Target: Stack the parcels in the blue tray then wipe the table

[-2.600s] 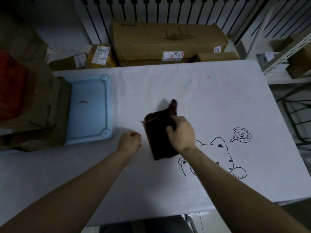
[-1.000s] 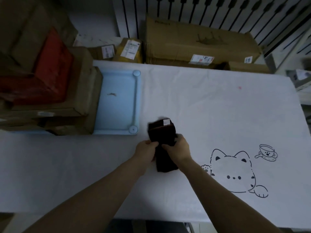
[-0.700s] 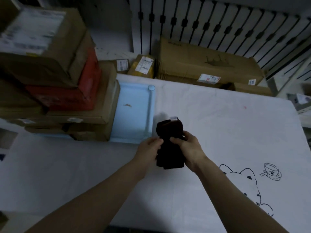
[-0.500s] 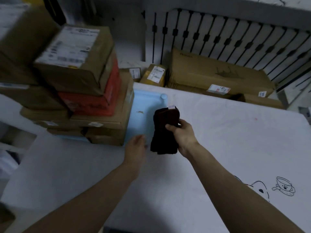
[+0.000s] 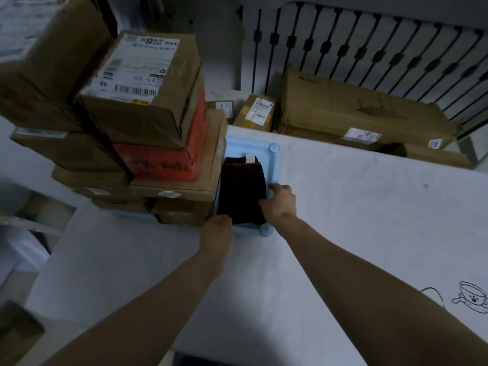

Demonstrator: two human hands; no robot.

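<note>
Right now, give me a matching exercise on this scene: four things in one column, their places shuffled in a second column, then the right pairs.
Things
1. dark cloth
2. red box
3. long cardboard box
4. cup drawing

Places
A. behind the table, below the railing
B. on the table's near right
C. in the parcel stack, under the labelled box
D. in the blue tray, beside the stack

Pairs: 1-D, 2-C, 3-A, 4-B
</note>
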